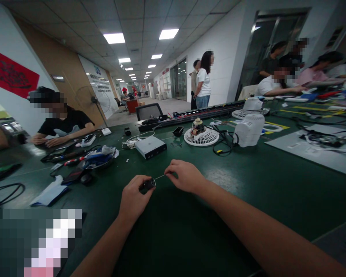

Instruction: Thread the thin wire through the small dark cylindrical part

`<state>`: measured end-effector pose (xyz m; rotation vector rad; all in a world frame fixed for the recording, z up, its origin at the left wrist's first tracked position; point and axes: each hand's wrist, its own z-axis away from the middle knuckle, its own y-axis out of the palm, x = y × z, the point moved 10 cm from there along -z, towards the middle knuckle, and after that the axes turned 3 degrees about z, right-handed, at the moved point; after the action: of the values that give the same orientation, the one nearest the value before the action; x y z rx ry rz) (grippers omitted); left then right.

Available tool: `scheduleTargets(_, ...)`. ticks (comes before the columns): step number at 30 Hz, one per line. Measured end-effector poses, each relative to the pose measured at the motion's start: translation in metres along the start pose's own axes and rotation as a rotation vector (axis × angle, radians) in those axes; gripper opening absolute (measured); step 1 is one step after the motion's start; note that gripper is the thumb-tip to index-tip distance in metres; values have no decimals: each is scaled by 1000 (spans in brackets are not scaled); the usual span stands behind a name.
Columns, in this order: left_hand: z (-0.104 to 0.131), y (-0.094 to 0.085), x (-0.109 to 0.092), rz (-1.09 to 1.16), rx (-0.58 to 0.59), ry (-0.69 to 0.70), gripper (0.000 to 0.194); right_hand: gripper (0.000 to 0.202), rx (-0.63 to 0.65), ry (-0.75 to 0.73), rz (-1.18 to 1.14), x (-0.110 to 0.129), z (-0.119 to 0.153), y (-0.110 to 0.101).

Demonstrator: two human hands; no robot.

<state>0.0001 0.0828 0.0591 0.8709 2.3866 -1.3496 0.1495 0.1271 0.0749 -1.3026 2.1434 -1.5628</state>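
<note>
My left hand is closed around a short dark cylindrical part, its round, light-rimmed end turned toward the right. Between the fingertips of my right hand is a thin, light, straight rod or wire. The far end of the rod reaches the cylinder's rim; whether it goes inside I cannot tell. Both hands are above the green tabletop. Just beyond them lies a grey box-shaped disc drive.
Past the drive are a small black open box, a round white fan grille with a motor and a white plastic housing. Cables and tools crowd the left around a bowl. A grey panel lies right. A person sits across.
</note>
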Motion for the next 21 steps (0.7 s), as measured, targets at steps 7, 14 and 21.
scheduleTargets(7,0,1,-2,3,27,17,22,19,85,92,-65,-10,-2,11)
scheduleTargets(14,0,3,-10,1,50,45,20,20,80,128,-87,-7,-1,11)
scheduleTargets(21,0,2,10,-60,12,-79,26,25,38,409,160,-35,5,3)
